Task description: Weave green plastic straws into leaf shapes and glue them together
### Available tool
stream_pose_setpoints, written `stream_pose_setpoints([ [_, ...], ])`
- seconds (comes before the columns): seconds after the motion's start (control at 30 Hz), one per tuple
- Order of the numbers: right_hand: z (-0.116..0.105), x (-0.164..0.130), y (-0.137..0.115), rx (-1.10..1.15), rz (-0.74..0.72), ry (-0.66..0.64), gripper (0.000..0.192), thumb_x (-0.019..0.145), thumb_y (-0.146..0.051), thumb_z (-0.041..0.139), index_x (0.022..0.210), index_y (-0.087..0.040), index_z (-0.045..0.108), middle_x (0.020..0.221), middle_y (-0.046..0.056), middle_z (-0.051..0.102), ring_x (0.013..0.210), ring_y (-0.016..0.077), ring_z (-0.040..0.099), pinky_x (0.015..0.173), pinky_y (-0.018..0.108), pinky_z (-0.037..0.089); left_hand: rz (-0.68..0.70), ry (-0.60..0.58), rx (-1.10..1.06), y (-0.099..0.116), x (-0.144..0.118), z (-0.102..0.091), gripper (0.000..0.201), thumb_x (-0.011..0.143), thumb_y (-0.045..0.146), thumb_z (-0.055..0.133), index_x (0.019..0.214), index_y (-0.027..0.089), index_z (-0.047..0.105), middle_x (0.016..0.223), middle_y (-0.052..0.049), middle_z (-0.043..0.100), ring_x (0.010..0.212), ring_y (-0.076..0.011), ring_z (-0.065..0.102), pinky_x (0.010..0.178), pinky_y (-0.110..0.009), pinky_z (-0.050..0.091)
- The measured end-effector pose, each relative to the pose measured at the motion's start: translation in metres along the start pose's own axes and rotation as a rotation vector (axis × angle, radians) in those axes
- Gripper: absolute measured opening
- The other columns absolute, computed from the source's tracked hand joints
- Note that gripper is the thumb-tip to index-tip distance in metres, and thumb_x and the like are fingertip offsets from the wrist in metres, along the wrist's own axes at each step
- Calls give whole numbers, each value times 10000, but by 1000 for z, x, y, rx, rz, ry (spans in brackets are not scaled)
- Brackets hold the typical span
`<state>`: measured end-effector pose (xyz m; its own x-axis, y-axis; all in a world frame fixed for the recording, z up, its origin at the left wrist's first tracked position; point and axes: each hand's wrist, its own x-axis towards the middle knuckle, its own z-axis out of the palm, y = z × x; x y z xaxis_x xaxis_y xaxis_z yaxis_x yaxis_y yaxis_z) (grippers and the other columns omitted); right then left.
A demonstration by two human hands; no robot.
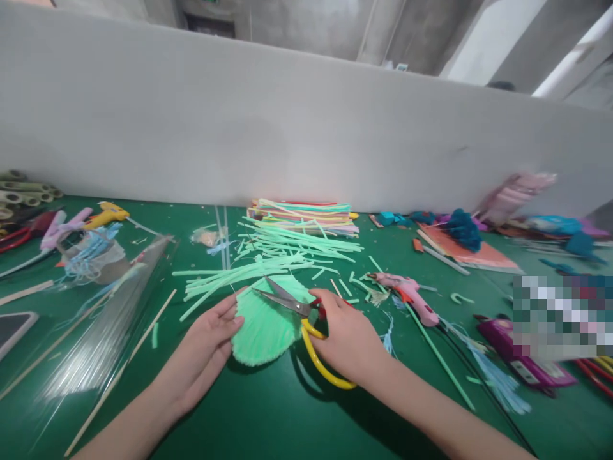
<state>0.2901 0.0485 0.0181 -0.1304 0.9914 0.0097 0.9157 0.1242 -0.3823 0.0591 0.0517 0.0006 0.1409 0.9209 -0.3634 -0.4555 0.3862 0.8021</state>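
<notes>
A fan-shaped, fuzzy mint-green piece made of pipe cleaners (pixel 268 329) is held above the table by my left hand (pixel 209 348), thumb on its front and fingers behind its left edge. My right hand (pixel 347 335) grips scissors (pixel 287 300) with one yellow and one red handle loop. The blades are parted and lie across the upper part of the green piece; whether they touch it I cannot tell. Just beyond, loose mint-green pipe cleaners (pixel 297 239) lie in a spread pile, with short cut bits to its right.
Behind the pile is a bundle of multicoloured pipe cleaners (pixel 306 209). A pink glue gun (pixel 414 297) lies at right, near a purple box (pixel 524 358). At left are a yellow glue gun (pixel 110 214), clear plastic sleeves (pixel 96 345) and a phone (pixel 14 329). A white partition (pixel 287 128) closes the back.
</notes>
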Motion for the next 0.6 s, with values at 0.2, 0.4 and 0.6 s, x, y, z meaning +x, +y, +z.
stream_pose_setpoints([
  [0.2, 4, -3, -7, 29, -46, 17, 448, 756, -262, 573, 1191, -195, 494, 1176, 92, 644, 960, 266, 653, 746, 341, 455, -17, -19, -26, 2, -1, 6, 501, 741, 104, 748, 1208, 255, 650, 1233, -52, 684, 1156, -254, 626, 870, -293, 568],
  [0.4, 10, -10, -15, 5, -153, -5, 342, 781, -264, 553, 1115, -201, 515, 1110, 86, 666, 917, 263, 666, 693, 319, 454, 10, -14, -37, 0, 1, 2, 391, 752, 69, 726, 1119, 196, 684, 1039, -55, 745, 932, -184, 705, 778, -225, 573],
  [0.6, 18, -7, -13, -60, -240, 20, 301, 785, -223, 577, 1082, -194, 537, 1083, 88, 683, 893, 259, 676, 682, 311, 466, 38, -50, -36, 1, 1, 1, 412, 780, 57, 695, 1169, 184, 653, 1122, -78, 719, 981, -188, 693, 813, -242, 572],
])
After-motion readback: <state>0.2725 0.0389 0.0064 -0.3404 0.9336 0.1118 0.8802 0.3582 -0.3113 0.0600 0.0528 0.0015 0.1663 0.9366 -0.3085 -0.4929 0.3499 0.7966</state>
